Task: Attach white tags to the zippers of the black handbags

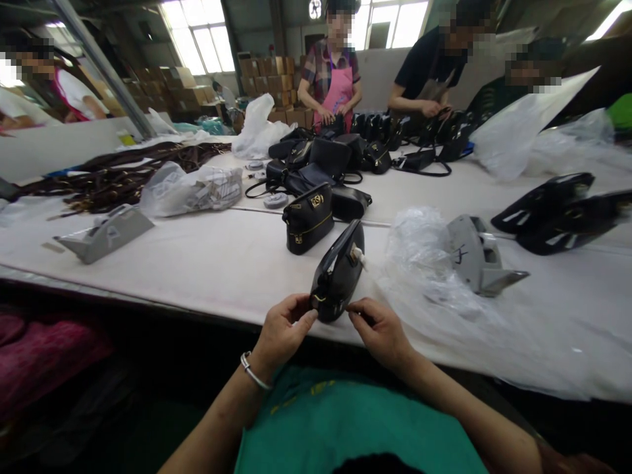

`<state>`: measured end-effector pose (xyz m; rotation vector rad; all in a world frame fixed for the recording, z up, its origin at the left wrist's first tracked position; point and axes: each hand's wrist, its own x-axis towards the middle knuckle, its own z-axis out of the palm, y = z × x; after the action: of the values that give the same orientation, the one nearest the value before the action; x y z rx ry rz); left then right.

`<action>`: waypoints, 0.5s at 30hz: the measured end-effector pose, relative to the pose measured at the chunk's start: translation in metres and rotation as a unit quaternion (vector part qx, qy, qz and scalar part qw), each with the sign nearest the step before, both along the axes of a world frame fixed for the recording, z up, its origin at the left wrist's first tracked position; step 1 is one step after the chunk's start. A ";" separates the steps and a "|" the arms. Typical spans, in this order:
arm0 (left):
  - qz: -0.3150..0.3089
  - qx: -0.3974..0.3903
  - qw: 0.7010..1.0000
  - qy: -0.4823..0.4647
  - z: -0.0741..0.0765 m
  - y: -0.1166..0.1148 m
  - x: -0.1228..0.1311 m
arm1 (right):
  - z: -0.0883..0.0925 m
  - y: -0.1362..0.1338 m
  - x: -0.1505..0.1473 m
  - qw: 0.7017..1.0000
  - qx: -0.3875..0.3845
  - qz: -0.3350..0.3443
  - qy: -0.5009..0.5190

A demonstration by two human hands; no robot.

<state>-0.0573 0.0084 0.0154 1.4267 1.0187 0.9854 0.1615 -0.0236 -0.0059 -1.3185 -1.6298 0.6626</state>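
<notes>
A small black handbag with gold-coloured metal fittings stands on edge near the table's front, its narrow end towards me. My left hand is closed on its lower left end, thumb and fingers against the leather. At the lower right edge, my right hand pinches with thumb and forefinger; its other fingers are curled. A whitish wrapped piece shows on the bag's right side. Just behind it, a second black handbag with a gold zip and a gold emblem stands upright.
Black bags are heaped mid-table. Clear plastic and a grey tape dispenser lie right; another dispenser lies left. Dark brown straps are piled far left. Several co-workers stand across the table, one in a pink apron.
</notes>
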 end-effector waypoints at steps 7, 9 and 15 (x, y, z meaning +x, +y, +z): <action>0.066 -0.081 0.993 -0.049 -0.017 -0.009 0.008 | -0.015 0.006 0.003 0.997 -0.054 -0.049 -0.026; 0.068 -0.105 0.991 -0.056 -0.025 -0.017 0.014 | -0.018 0.006 0.001 0.997 -0.062 -0.052 -0.018; 0.082 -0.069 0.994 0.030 -0.032 -0.031 0.034 | -0.014 0.005 -0.016 0.997 -0.072 -0.020 0.012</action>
<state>-0.0228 -0.0226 -0.0169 1.2814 1.2413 0.9747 0.1456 -0.0189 -0.0201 -1.4387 -1.5557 0.7807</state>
